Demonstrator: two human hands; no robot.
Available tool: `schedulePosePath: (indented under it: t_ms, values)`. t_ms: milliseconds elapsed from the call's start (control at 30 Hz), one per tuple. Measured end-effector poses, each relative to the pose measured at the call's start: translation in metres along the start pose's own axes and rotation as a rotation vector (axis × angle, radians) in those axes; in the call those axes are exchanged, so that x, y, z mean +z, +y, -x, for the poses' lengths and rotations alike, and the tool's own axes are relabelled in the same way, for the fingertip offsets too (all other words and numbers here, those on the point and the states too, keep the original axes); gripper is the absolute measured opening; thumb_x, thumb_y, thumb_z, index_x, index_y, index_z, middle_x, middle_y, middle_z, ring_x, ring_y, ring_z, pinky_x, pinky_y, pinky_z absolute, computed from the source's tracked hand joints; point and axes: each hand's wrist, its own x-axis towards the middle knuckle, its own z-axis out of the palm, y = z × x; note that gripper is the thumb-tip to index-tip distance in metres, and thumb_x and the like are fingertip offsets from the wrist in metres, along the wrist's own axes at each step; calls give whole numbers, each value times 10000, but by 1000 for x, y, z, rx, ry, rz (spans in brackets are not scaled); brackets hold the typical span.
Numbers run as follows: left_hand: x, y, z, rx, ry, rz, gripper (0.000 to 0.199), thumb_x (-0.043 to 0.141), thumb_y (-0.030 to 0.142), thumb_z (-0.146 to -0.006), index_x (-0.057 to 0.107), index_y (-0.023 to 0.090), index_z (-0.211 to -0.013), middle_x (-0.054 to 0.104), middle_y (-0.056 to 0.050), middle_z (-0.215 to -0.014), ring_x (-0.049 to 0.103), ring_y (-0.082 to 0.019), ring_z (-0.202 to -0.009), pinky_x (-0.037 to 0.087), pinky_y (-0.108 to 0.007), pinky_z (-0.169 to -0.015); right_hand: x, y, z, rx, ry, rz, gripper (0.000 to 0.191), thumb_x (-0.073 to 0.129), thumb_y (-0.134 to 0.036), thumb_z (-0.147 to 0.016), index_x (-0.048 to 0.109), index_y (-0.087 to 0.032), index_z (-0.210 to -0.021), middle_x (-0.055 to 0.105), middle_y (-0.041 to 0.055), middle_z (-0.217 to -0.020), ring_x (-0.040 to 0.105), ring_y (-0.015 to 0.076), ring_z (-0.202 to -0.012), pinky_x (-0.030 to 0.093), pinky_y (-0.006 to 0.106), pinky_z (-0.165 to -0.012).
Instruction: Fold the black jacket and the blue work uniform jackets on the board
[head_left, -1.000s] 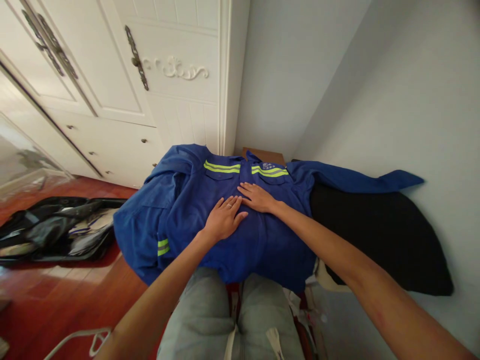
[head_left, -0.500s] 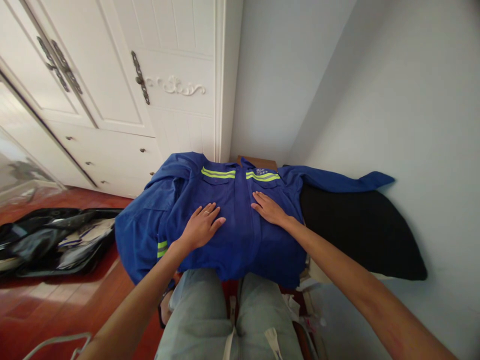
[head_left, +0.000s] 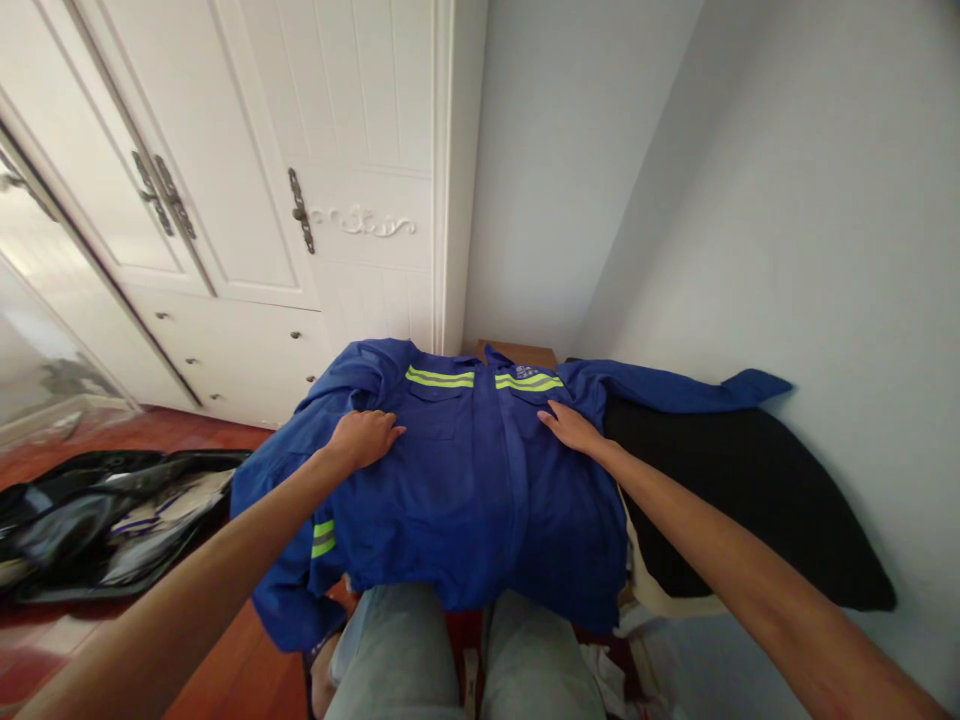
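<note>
A blue work jacket [head_left: 450, 480] lies spread front up in front of my legs, with yellow-green and grey reflective stripes across the chest. My left hand [head_left: 365, 440] is on the jacket's left side, near where the sleeve joins, its fingers curled in against the cloth. Below the chest stripe on the right, my right hand [head_left: 571, 430] rests on the jacket front, thumb and fingers apart. One sleeve hangs bunched at the left; the other stretches out to the right over a black cushion-like surface [head_left: 720, 480].
White wardrobe doors and drawers [head_left: 225, 180] stand behind at the left. An open black suitcase [head_left: 127, 520] with clothes lies on the red wooden floor [head_left: 217, 650]. A brown box edge [head_left: 525, 354] shows behind the collar, and a grey wall [head_left: 810, 240] rises at the right.
My hands have moved apart toward the jacket's sides. The left hand's fingers have gone from spread flat to curled. The jacket's lower front lies wider and smoother, and the view has tilted up.
</note>
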Motion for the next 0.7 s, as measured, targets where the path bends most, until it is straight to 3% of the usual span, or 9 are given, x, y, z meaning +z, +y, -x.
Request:
schedulePosePath:
  t_ms: [67, 133, 233, 333, 433, 567, 700]
  values:
    - [-11, 2, -13, 15, 84, -19, 473, 264, 407, -992, 653, 160, -1097, 696, -170, -1119, 646, -318, -1070, 454, -442, -928, -12, -5, -5, -37, 87, 27, 504, 333, -423, -1010, 492, -138, -1395, 522, 161, -1433, 475, 264, -1343, 364, 404, -1111]
    - [-19, 3, -33, 124, 169, -19, 469, 247, 358, -994, 613, 162, -1213, 627, -169, -1285, 573, -295, -1213, 407, -428, -1010, -24, -10, -12, -116, 151, 93, 436, 349, -342, -1004, 520, -147, -1355, 556, 147, -1395, 499, 256, -1311, 377, 393, -1092]
    - [-21, -4, -66, 275, 159, -40, 469, 282, 309, -983, 550, 160, -1339, 478, -144, -1478, 376, -248, -1411, 270, -394, -1140, -37, -8, -25, -191, 148, 261, 405, 409, -220, -960, 541, -123, -1330, 550, 166, -1393, 492, 265, -1308, 349, 398, -1104]
    - [-17, -22, -92, 123, 41, -85, 485, 360, 360, -967, 566, 122, -1337, 445, -190, -1495, 294, -306, -1451, 200, -496, -1161, -47, 12, -36, -134, 77, 455, 416, 487, -199, -913, 579, -122, -1311, 491, 193, -1449, 402, 309, -1380, 227, 485, -1162]
    - [-10, -46, -102, -64, -120, -86, 545, 368, 474, -963, 547, 158, -1370, 410, -191, -1519, 328, -350, -1428, 246, -574, -1116, -57, 44, -39, -11, -31, 515, 414, 465, -344, -951, 611, -154, -1289, 480, 187, -1463, 363, 340, -1403, 158, 574, -1159]
    - [-1, -67, -100, -107, -121, -67, 644, 266, 558, -974, 408, 191, -1483, 313, -154, -1580, 279, -322, -1456, 244, -544, -1131, -72, 78, -37, 147, -92, 411, 499, 334, -429, -1001, 528, -182, -1388, 439, 172, -1500, 369, 328, -1405, 226, 575, -1132]
    - [1, -67, -100, -165, -149, -30, 638, 214, 529, -991, 357, 189, -1511, 250, -138, -1608, 229, -307, -1477, 206, -536, -1154, -86, 90, -35, 248, -98, 359, 540, 288, -431, -1014, 486, -130, -1416, 435, 208, -1493, 394, 337, -1389, 291, 558, -1104]
